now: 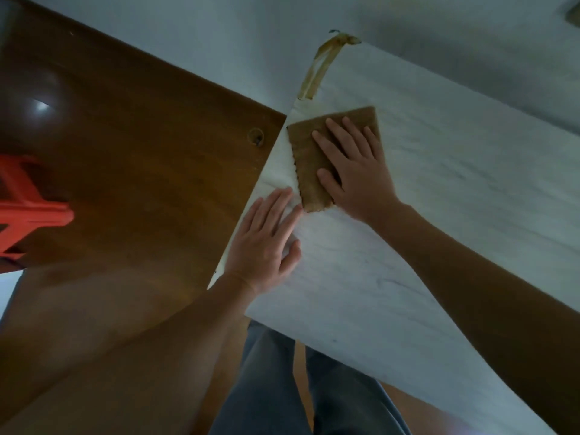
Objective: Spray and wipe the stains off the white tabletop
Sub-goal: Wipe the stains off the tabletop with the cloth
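Wiping in hand, judging by the layout; right hand (354, 171) spread wide and flat, palm down, pressing a folded brown cloth (317, 158) onto the white marble-patterned tabletop (439, 189); fingers fanned across the cloth's upper half, thumb near its lower part; nothing gripped, only pressed. Left hand (266, 240) likewise open and flat, bare on the white surface just below and to the left of the cloth, fingertips close to the cloth's lower corner; whether touching it, cannot tell; seemingly bracing the tabletop against sliding.

Cloth sitting at the tabletop's left edge, right where the white surface meets the brown wooden table (141, 158); zigzag-cut edge of the cloth facing that seam. Beyond the cloth, along the same edge, a strip of yellowed brown tape (317, 70) running up to the far corner; faint yellowish staining on the white between the tape's lower end and the cloth. No spray bottle in view.

To do well: keep the palm flat and pressure even, so the whole cloth face carries the load rather than the fingertips alone; work in short overlapping passes along the edge toward the yellowish patch; avoid catching the tape end, likely to lift or smear; keep the bracing hand planted and clear of the wiping path; refold to a clean face once soiled. Red plastic stool (28, 202) well off to the left of the cloth, beyond the wooden table, no concern.
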Action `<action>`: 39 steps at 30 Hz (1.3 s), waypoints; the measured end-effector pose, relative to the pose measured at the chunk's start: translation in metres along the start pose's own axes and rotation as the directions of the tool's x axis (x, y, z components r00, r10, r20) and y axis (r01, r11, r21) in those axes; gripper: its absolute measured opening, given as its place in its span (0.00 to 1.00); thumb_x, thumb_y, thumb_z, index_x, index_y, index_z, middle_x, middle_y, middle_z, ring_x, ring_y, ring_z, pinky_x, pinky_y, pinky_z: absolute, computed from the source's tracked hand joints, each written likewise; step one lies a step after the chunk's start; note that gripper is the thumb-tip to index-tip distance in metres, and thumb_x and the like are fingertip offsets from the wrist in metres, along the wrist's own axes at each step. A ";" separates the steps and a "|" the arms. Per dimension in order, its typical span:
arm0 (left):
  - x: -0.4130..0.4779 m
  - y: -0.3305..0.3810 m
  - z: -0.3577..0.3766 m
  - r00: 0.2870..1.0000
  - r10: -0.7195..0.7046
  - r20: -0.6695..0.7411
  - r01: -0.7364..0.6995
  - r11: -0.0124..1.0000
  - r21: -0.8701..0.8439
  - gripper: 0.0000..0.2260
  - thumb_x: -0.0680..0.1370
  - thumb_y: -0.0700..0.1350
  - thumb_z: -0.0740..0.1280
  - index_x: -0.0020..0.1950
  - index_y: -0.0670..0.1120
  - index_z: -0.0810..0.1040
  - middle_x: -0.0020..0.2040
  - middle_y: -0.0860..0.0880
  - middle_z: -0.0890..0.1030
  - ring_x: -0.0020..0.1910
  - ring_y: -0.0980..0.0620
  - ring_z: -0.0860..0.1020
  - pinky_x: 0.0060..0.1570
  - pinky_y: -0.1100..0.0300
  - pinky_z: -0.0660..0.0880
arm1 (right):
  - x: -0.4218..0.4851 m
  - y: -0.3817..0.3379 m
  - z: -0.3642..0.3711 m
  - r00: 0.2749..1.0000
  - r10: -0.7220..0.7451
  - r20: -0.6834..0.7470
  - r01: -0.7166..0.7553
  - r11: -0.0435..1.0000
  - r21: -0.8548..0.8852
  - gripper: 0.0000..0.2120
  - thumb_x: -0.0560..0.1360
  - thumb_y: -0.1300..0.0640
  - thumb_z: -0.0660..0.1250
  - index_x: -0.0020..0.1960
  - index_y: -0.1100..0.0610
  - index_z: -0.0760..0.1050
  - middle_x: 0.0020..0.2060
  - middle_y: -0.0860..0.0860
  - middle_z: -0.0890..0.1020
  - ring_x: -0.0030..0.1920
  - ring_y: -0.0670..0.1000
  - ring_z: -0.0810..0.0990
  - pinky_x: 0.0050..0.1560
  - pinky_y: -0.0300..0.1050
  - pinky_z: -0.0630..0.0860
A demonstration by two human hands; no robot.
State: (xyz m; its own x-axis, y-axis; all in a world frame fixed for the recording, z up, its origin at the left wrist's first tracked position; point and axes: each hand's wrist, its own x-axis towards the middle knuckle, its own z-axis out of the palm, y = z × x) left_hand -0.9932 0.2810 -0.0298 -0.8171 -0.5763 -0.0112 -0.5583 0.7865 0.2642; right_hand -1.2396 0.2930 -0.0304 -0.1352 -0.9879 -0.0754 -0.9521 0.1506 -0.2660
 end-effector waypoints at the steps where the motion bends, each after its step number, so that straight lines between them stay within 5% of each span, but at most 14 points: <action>1: 0.000 0.000 0.001 1.000 -0.002 0.001 0.002 1.000 0.000 0.26 0.83 0.52 0.62 0.80 0.44 0.68 0.83 0.41 0.61 0.84 0.44 0.56 0.81 0.45 0.56 | 0.019 0.003 -0.002 1.000 -0.023 0.001 0.023 1.000 -0.015 0.28 0.82 0.42 0.54 0.81 0.49 0.60 0.80 0.52 0.61 0.81 0.56 0.55 0.80 0.60 0.49; 10: 0.001 -0.003 0.005 1.000 -0.008 -0.012 0.008 1.000 -0.019 0.26 0.82 0.53 0.61 0.78 0.44 0.70 0.83 0.41 0.62 0.83 0.43 0.58 0.79 0.43 0.61 | 0.140 0.008 -0.016 0.998 0.062 0.000 -0.062 0.997 -0.042 0.29 0.81 0.41 0.49 0.78 0.52 0.65 0.80 0.54 0.62 0.81 0.57 0.55 0.80 0.60 0.47; 22: 0.000 -0.004 0.006 1.000 -0.026 0.012 0.026 1.000 -0.007 0.26 0.82 0.54 0.63 0.79 0.46 0.70 0.83 0.43 0.61 0.84 0.45 0.57 0.81 0.46 0.59 | 0.001 -0.013 -0.004 0.947 0.321 0.006 -0.321 0.945 0.056 0.31 0.83 0.44 0.52 0.83 0.50 0.50 0.82 0.52 0.51 0.82 0.55 0.46 0.81 0.56 0.41; 33: -0.001 -0.004 0.008 0.999 -0.027 0.027 0.027 1.000 -0.013 0.27 0.82 0.55 0.62 0.80 0.47 0.67 0.84 0.43 0.60 0.84 0.45 0.56 0.80 0.45 0.61 | 0.143 0.022 -0.022 0.966 0.254 -0.042 -0.255 0.967 -0.020 0.32 0.81 0.41 0.49 0.82 0.53 0.54 0.82 0.56 0.54 0.82 0.58 0.50 0.80 0.59 0.44; 39: 0.000 -0.003 0.007 0.999 -0.026 0.031 0.027 1.000 -0.015 0.27 0.82 0.54 0.61 0.80 0.47 0.66 0.83 0.43 0.60 0.84 0.45 0.56 0.80 0.45 0.60 | 0.155 0.006 -0.017 0.981 0.189 -0.033 -0.190 0.981 -0.026 0.28 0.81 0.43 0.51 0.78 0.52 0.65 0.81 0.56 0.57 0.81 0.60 0.51 0.80 0.62 0.45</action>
State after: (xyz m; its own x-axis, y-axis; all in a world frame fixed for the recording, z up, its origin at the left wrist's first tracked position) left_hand -0.9923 0.2800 -0.0379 -0.8061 -0.5898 -0.0477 -0.5779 0.7674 0.2778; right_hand -1.2707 0.1405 -0.0270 -0.3217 -0.9423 -0.0925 -0.9160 0.3345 -0.2216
